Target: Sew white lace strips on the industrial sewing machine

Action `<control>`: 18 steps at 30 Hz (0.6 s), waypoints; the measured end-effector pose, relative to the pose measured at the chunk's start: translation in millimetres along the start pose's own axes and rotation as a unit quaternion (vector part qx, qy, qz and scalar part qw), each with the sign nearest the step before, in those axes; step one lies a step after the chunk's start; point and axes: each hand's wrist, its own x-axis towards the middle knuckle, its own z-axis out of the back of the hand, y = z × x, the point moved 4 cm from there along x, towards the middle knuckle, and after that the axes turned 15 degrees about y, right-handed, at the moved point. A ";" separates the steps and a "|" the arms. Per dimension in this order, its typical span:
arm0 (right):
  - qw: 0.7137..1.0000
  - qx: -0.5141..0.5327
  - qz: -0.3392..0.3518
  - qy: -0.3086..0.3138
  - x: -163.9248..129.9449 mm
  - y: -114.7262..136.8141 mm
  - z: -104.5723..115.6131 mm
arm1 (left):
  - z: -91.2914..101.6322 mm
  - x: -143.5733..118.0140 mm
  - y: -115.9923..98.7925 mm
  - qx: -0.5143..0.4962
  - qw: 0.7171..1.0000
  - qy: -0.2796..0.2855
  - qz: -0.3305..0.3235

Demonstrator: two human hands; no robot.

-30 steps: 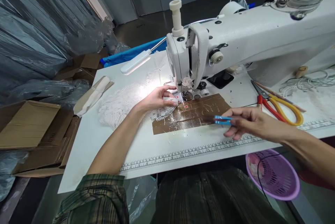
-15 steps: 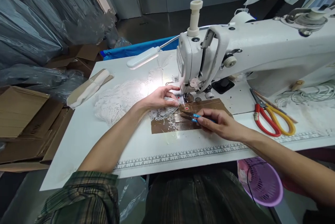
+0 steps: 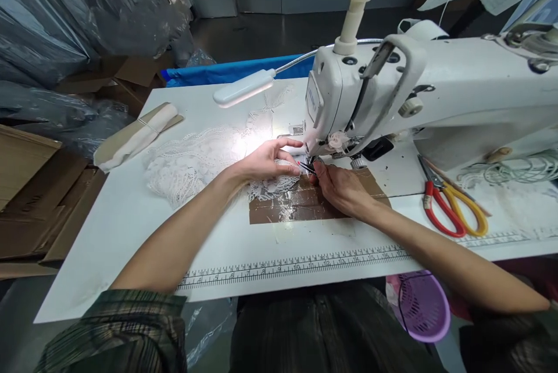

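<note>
Head view: white lace (image 3: 196, 161) lies spread on the sewing table (image 3: 131, 233), its near end under the machine (image 3: 392, 94) needle area. Left hand (image 3: 268, 161) presses flat on the lace, fingers extended. Right hand (image 3: 340, 187) pinches small thread snips (image 3: 307, 167), tips at the presser foot. Judgement: seam end reached; thread cut looks pending, lace not yet removed. Scissors (image 3: 449, 210) lie unused.

Sewing workshop: industrial sewing machine (image 3: 418, 94), ruled table (image 3: 143, 233), stacked cartons (image 3: 39, 198)
</note>
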 end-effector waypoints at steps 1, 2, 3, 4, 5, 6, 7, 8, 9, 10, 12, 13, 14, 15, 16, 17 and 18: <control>1.000 -0.018 -0.002 -0.009 1.0 0.8 -0.8 | 0.0 -0.1 -0.6 -0.005 1.000 0.000 -0.001; 0.999 -0.034 -0.001 -0.019 1.6 1.5 -1.6 | 0.2 -0.3 -1.1 -0.010 1.000 -0.001 -0.001; 0.999 -0.047 0.003 -0.025 2.0 2.2 -2.5 | 0.3 -0.5 -1.6 -0.014 1.000 -0.001 0.001; 0.998 -0.056 0.005 -0.030 2.4 2.6 -3.2 | 0.5 -0.7 -1.9 -0.017 1.000 -0.001 0.005; 0.997 -0.063 0.004 -0.032 2.8 2.9 -4.0 | 0.6 -0.8 -2.1 -0.019 1.000 -0.001 0.010; 0.997 -0.067 0.000 -0.032 3.3 3.1 -4.5 | 0.6 -0.9 -2.3 -0.022 1.000 0.000 0.014; 0.997 -0.071 -0.006 -0.031 3.9 3.5 -4.8 | 0.7 -1.0 -2.3 -0.026 1.000 0.000 0.017; 0.997 -0.074 -0.011 -0.030 4.6 4.2 -5.0 | 0.7 -1.0 -2.3 -0.030 0.999 0.000 0.019; 0.997 -0.077 -0.016 -0.028 5.5 5.2 -5.0 | 0.8 -1.0 -2.3 -0.034 0.999 -0.002 0.020; 0.996 -0.079 -0.022 -0.026 6.4 6.2 -4.9 | 0.8 -1.0 -2.2 -0.037 0.999 -0.003 0.020; 0.996 -0.083 -0.028 -0.024 8.1 8.3 -4.4 | 0.9 -0.9 -2.2 -0.038 0.999 -0.004 0.019; 0.996 -0.085 -0.030 -0.023 8.9 9.1 -4.3 | 1.0 -0.9 -2.2 -0.037 0.999 -0.004 0.020; 0.995 -0.087 -0.031 -0.022 9.5 9.6 -4.2 | 1.1 -0.9 -2.1 -0.035 0.999 -0.003 0.021; 0.995 -0.090 -0.033 -0.023 9.9 9.7 -4.1 | 1.2 -0.9 -2.1 -0.034 0.999 -0.002 0.021; 0.995 -0.091 -0.036 -0.022 10.3 9.5 -4.3 | 1.2 -0.9 -2.0 -0.033 0.999 -0.001 0.022; 0.995 -0.091 -0.040 -0.021 10.7 9.0 -4.7 | 1.3 -1.0 -2.0 -0.032 0.999 -0.001 0.022; 0.995 -0.089 -0.043 -0.019 11.0 8.5 -5.3 | 1.2 -1.1 -1.9 -0.032 0.999 -0.001 0.021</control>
